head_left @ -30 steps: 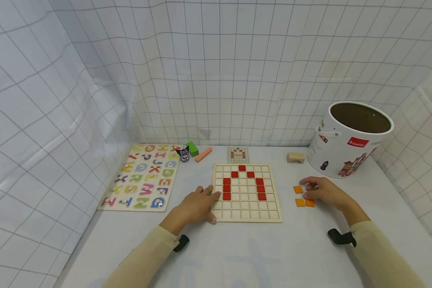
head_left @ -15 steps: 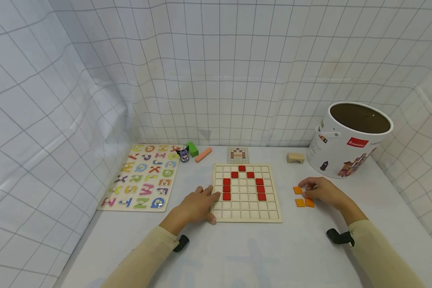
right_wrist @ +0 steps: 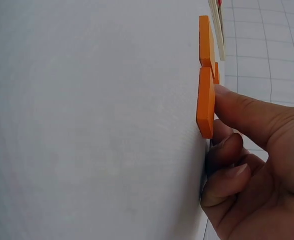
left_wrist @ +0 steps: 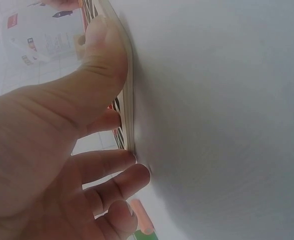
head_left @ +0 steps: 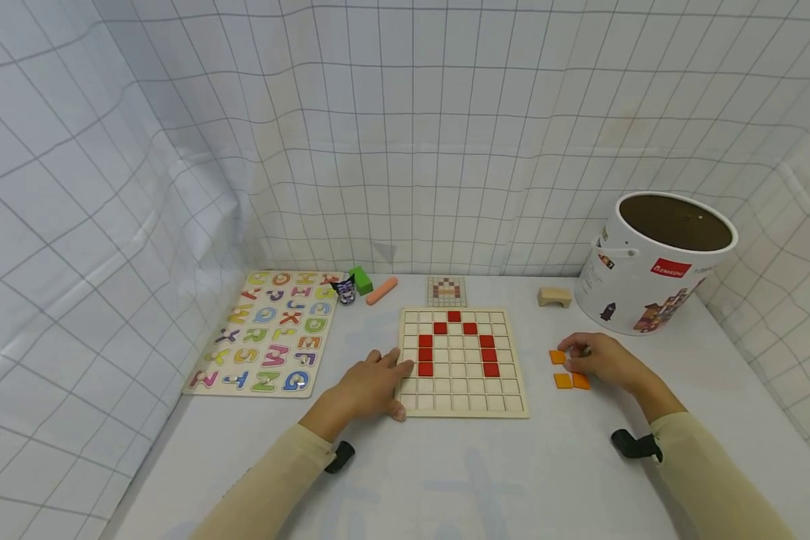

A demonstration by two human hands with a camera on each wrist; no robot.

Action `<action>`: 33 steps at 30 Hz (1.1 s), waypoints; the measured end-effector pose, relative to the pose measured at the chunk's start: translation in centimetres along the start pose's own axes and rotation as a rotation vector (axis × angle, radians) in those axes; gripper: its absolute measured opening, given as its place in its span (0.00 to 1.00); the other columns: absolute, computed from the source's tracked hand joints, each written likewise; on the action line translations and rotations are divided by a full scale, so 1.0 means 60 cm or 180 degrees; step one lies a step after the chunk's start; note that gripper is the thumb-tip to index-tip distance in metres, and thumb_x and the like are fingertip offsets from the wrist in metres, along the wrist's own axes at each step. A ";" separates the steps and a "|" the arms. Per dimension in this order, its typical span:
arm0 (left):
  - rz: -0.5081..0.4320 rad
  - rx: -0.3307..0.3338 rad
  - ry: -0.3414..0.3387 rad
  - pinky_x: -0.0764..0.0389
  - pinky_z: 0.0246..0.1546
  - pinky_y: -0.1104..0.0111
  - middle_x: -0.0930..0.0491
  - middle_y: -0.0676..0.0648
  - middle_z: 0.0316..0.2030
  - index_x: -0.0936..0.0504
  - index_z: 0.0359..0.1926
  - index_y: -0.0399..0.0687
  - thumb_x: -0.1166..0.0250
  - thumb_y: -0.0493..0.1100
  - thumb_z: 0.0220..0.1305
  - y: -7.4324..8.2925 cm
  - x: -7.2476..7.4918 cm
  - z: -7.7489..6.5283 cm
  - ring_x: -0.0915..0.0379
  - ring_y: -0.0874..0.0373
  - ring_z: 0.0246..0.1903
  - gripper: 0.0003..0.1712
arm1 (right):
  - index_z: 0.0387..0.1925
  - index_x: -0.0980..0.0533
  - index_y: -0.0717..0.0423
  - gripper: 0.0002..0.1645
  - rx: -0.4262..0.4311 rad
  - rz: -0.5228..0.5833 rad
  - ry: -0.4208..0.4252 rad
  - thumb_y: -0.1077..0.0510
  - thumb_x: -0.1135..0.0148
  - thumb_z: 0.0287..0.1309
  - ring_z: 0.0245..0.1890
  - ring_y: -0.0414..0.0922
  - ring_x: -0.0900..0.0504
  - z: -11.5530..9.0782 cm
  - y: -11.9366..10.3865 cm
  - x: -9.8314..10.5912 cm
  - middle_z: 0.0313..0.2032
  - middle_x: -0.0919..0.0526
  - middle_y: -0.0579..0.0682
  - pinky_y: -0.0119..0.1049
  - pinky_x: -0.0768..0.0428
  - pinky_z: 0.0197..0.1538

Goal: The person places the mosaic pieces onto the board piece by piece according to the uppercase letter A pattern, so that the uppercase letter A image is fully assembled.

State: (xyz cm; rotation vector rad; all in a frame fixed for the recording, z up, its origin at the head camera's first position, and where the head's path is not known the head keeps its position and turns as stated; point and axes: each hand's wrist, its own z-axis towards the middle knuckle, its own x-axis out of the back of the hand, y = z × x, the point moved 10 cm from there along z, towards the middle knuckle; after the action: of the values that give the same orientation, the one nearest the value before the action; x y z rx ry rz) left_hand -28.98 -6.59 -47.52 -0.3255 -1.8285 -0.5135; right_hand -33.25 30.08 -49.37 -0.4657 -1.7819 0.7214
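Observation:
My left hand rests at the left edge of a square wooden grid board, its thumb by the near corner. In the left wrist view the thumb lies along the board's edge. Several red tiles sit in the grid in an arch shape. To the right of the board, my right hand reaches down over a small group of orange square tiles. Its thumb and index finger are by the upper left orange tile. A nearer orange tile partly hides the fingertips, so any grip is unclear.
Behind the board lies a small pattern card. An alphabet puzzle board is at left, near a dark figurine, a green block and an orange-pink stick. A wooden arch block and large white bucket stand at right.
The right index finger has drawn slightly in toward the thumb, and the hand has shifted a little left. The upper left orange tile has moved very slightly. The left hand stays still.

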 end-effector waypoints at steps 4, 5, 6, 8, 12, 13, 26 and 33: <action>0.0012 -0.0023 0.0022 0.27 0.61 0.48 0.39 0.39 0.76 0.32 0.75 0.53 0.24 0.61 0.50 0.001 0.001 -0.001 0.37 0.41 0.67 0.52 | 0.54 0.22 0.59 0.18 0.0011 -0.0006 -0.0033 0.56 0.34 0.67 0.42 0.49 0.26 0.001 -0.002 0.000 0.40 0.25 0.52 0.38 0.23 0.43; 0.0013 -0.0032 0.0026 0.27 0.61 0.47 0.39 0.38 0.76 0.31 0.75 0.53 0.24 0.61 0.50 0.001 0.001 -0.001 0.37 0.41 0.66 0.52 | 0.54 0.22 0.59 0.18 -0.0002 0.0010 -0.0030 0.55 0.34 0.67 0.42 0.49 0.26 0.002 -0.003 0.000 0.40 0.25 0.52 0.38 0.23 0.42; 0.0013 -0.0038 0.0030 0.27 0.61 0.47 0.39 0.38 0.76 0.31 0.75 0.53 0.24 0.61 0.50 0.001 0.002 -0.001 0.37 0.41 0.66 0.52 | 0.54 0.22 0.58 0.18 -0.0001 0.0027 -0.0020 0.55 0.35 0.67 0.42 0.49 0.25 0.003 -0.004 0.001 0.40 0.24 0.52 0.37 0.23 0.42; 0.0011 -0.0047 0.0033 0.27 0.61 0.47 0.39 0.38 0.76 0.31 0.75 0.52 0.24 0.61 0.50 0.001 0.002 -0.002 0.37 0.41 0.66 0.52 | 0.53 0.22 0.58 0.17 0.0029 0.0074 0.0037 0.55 0.35 0.67 0.41 0.49 0.25 0.009 -0.012 0.003 0.40 0.24 0.52 0.36 0.23 0.40; 0.0017 -0.0026 0.0025 0.27 0.61 0.47 0.40 0.39 0.76 0.32 0.75 0.53 0.24 0.61 0.50 0.000 0.002 -0.003 0.37 0.41 0.66 0.52 | 0.53 0.22 0.58 0.17 0.0142 0.0308 0.0127 0.55 0.34 0.66 0.39 0.49 0.26 0.024 -0.041 -0.003 0.40 0.24 0.52 0.35 0.25 0.35; 0.0011 -0.0021 0.0024 0.28 0.61 0.47 0.40 0.39 0.76 0.32 0.75 0.53 0.24 0.61 0.50 -0.001 0.002 -0.003 0.37 0.40 0.67 0.52 | 0.53 0.22 0.58 0.18 0.0159 0.0383 0.0128 0.55 0.34 0.65 0.37 0.49 0.26 0.028 -0.051 -0.008 0.39 0.24 0.52 0.35 0.25 0.33; -0.0036 -0.0033 0.0019 0.28 0.62 0.46 0.40 0.38 0.76 0.31 0.75 0.52 0.24 0.61 0.51 0.002 0.004 -0.005 0.38 0.40 0.68 0.52 | 0.47 0.19 0.55 0.14 0.0500 0.0360 -0.0115 0.59 0.29 0.61 0.30 0.45 0.30 0.073 -0.179 -0.107 0.31 0.28 0.48 0.36 0.30 0.33; -0.0003 -0.0088 0.0039 0.27 0.60 0.47 0.39 0.38 0.76 0.32 0.75 0.52 0.24 0.61 0.51 0.005 0.004 -0.005 0.36 0.41 0.66 0.52 | 0.44 0.19 0.56 0.13 0.0509 0.0118 -0.0110 0.61 0.28 0.57 0.28 0.44 0.30 0.087 -0.206 -0.129 0.25 0.29 0.47 0.37 0.32 0.34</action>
State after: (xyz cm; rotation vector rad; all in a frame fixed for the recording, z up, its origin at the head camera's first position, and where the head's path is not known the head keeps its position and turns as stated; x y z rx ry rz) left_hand -28.68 -6.51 -47.20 -0.3394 -1.8111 -0.5408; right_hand -35.26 14.83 -47.59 -0.3814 -1.7355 0.8952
